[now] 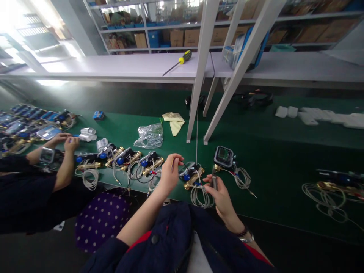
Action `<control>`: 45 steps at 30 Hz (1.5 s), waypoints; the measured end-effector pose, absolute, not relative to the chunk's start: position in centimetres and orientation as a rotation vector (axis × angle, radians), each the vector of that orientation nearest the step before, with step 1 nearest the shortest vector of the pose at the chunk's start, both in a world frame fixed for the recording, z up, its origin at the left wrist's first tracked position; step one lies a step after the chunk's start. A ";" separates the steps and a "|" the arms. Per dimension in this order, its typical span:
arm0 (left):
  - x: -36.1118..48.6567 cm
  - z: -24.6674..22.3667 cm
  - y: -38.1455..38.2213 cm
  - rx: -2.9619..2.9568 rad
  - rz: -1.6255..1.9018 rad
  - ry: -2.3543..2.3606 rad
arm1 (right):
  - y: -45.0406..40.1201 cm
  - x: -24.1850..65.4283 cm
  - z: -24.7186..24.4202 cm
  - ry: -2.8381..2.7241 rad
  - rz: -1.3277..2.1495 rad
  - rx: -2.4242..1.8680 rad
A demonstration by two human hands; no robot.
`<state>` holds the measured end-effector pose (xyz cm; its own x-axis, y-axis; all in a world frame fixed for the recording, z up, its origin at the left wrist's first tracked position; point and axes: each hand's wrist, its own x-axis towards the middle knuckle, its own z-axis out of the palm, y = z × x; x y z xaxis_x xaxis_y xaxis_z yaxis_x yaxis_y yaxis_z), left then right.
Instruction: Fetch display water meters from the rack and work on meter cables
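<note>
While the left hand (pixel 170 172) pinches a thin wire (pixel 184 165) between fingertips drawn together, the right hand (pixel 220 191) is closed around the brass stem under a meter (pixel 223 156), holding it upright just above the near edge of the table (pixel 284 151). The wire runs to a second meter (pixel 191 174) that lies on the green surface between the two hands, with a coil of grey cable (pixel 199 195) in front of it. From the held meter more cable (pixel 241 178) loops off to the right. To the left a row of meters (pixel 127 159) lies side by side (blue caps, brass bodies, tangled leads). Beyond them a co-worker's hands (pixel 66 142) are together over another unit, a watch (pixel 47 154) on one wrist. Farther back lie a clear bag (pixel 149 135) and a yellow cloth (pixel 174 121). On the white shelf (pixel 113 66) above rests a screwdriver (pixel 178 62).
</note>
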<state>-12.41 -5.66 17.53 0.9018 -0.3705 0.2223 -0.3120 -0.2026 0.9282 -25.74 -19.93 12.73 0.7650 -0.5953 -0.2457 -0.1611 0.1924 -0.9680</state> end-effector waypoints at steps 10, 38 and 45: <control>-14.4 19.9 -3.1 1.760 -0.368 -0.419 | -18.7 -24.2 16.4 0.319 -0.050 -1.598; -15.2 20.7 -1.5 1.867 -0.724 -0.615 | -17.8 -23.2 16.5 0.016 0.096 -1.779; -15.7 17.8 -0.7 1.968 -0.822 -0.559 | -17.6 -23.5 10.4 0.205 -0.019 -2.046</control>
